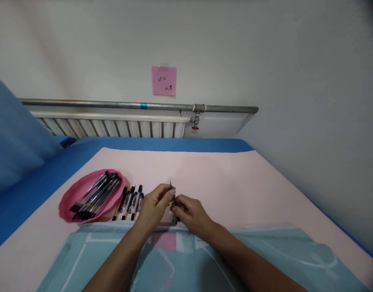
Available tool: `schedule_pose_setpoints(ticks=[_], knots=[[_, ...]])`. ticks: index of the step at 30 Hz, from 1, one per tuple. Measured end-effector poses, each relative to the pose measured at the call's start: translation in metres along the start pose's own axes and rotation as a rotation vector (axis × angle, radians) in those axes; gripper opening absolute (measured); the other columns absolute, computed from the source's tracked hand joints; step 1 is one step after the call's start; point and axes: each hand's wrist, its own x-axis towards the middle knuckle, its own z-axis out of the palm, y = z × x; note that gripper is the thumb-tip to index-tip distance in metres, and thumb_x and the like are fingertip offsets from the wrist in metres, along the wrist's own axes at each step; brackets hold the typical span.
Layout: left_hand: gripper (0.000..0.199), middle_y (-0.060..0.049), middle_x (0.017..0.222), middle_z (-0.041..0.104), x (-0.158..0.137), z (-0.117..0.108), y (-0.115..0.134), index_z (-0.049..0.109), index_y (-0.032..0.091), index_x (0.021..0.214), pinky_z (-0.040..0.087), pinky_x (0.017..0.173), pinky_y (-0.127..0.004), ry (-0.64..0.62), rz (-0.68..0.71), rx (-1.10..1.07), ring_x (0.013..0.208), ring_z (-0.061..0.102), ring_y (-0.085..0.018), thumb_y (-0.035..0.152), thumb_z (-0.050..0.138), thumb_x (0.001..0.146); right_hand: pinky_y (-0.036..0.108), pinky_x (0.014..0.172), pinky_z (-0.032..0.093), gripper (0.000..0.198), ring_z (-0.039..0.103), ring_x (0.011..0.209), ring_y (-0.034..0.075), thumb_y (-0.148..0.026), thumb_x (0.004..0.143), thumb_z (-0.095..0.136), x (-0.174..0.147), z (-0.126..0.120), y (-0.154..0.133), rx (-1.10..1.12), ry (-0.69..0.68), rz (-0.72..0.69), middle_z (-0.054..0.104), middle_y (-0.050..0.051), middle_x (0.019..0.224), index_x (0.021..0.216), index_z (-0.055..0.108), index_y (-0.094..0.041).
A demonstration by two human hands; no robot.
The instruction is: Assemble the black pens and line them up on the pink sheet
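My left hand (157, 205) and my right hand (190, 213) meet above the pink table surface. Fingers of both are closed on one dark, slim pen (174, 198), whose thin pointed end sticks up past my left fingertips. Much of it is hidden by the fingers, so I cannot tell whether it is in one piece. A dark and clear piece (175, 220) shows below my right fingers. Left of my left hand, several black-capped pens (131, 205) lie side by side. Beyond them, a pink scalloped dish (64, 202) holds a pile of clear-barrelled pens (98, 196).
A light-blue patterned cloth (265, 251) covers the near edge beneath my forearms. Blue fabric (16, 138) hangs at the left. At the back are a white radiator (131, 127), a metal pipe (113, 104) with a red-handled valve (195, 128), and a pink note (164, 81) on the wall.
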Motion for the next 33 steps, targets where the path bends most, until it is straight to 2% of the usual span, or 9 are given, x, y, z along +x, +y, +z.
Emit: schedule_pose_setpoints(ticks=[7,11,14,16,19,22,24,29,33], knots=[[0.027,0.0,0.079,0.06,0.0,0.001,-0.001,0.061,0.021,0.097,0.042,0.065,-0.022,0.055,0.007,0.045,0.07,0.054,-0.013,0.036,0.056,0.075,0.018,0.05,0.032,0.012,0.039,0.052,0.007,-0.021,0.08,0.049,-0.001,0.001,-0.001,0.006,-0.002,0.01,0.044,-0.005,0.057,0.068,0.046,-0.018],[0.02,-0.002,0.077,0.062,0.002,0.0,0.001,0.065,0.019,0.08,0.043,0.068,-0.023,0.004,0.001,0.01,0.074,0.055,-0.015,0.037,0.058,0.073,0.019,0.052,0.036,0.01,0.044,0.054,0.008,-0.025,0.081,0.049,-0.001,0.0,0.0,-0.014,0.024,0.002,0.049,-0.004,0.061,0.073,0.05,-0.018],[0.023,-0.001,0.074,0.062,0.005,-0.007,0.004,0.062,0.018,0.076,0.044,0.07,-0.024,0.136,-0.043,-0.101,0.074,0.056,-0.014,0.04,0.056,0.074,0.025,0.07,0.042,0.016,0.053,0.078,0.014,-0.025,0.086,0.042,0.001,-0.003,-0.001,-0.114,0.071,-0.149,0.06,0.004,0.085,0.095,0.055,-0.018],[0.027,-0.001,0.074,0.062,0.008,-0.015,0.005,0.059,0.017,0.079,0.045,0.069,-0.026,0.257,-0.098,-0.204,0.072,0.059,-0.014,0.044,0.056,0.073,0.033,0.085,0.037,0.025,0.049,0.1,0.018,-0.022,0.087,0.039,0.004,-0.004,-0.002,-0.249,0.075,-0.265,0.058,0.009,0.106,0.109,0.051,-0.018],[0.032,0.0,0.071,0.06,0.011,-0.024,0.003,0.057,0.016,0.084,0.047,0.063,-0.026,0.322,-0.146,-0.287,0.065,0.06,-0.013,0.045,0.06,0.07,0.037,0.09,0.032,0.031,0.043,0.11,0.022,-0.02,0.085,0.043,0.006,-0.001,-0.004,-0.441,-0.053,-0.332,0.053,0.01,0.119,0.116,0.048,-0.019],[0.031,0.001,0.069,0.059,0.011,-0.025,0.002,0.056,0.016,0.083,0.046,0.059,-0.024,0.292,-0.139,-0.268,0.062,0.06,-0.013,0.044,0.06,0.07,0.035,0.086,0.032,0.03,0.045,0.105,0.02,-0.017,0.083,0.046,0.007,0.004,-0.003,-0.524,-0.214,-0.328,0.056,0.009,0.112,0.112,0.051,-0.019],[0.03,0.001,0.068,0.058,0.011,-0.024,0.002,0.056,0.016,0.078,0.045,0.058,-0.023,0.271,-0.127,-0.248,0.061,0.059,-0.012,0.045,0.06,0.07,0.033,0.084,0.032,0.027,0.047,0.101,0.019,-0.014,0.081,0.048,0.007,0.006,-0.001,-0.548,-0.266,-0.325,0.058,0.008,0.106,0.106,0.054,-0.019],[0.033,0.001,0.069,0.059,0.011,-0.025,0.004,0.056,0.016,0.075,0.044,0.056,-0.022,0.267,-0.148,-0.223,0.057,0.057,-0.011,0.048,0.061,0.067,0.032,0.08,0.032,0.025,0.048,0.097,0.019,-0.011,0.079,0.048,0.006,0.006,0.005,-0.552,-0.243,-0.332,0.06,0.007,0.105,0.1,0.058,-0.019],[0.036,0.001,0.068,0.06,0.013,-0.031,0.002,0.057,0.016,0.081,0.044,0.056,-0.022,0.282,-0.154,-0.251,0.057,0.058,-0.011,0.048,0.063,0.066,0.031,0.075,0.033,0.02,0.05,0.088,0.018,-0.009,0.08,0.046,0.005,0.005,0.007,-0.566,-0.22,-0.316,0.063,0.006,0.094,0.09,0.061,-0.018]])
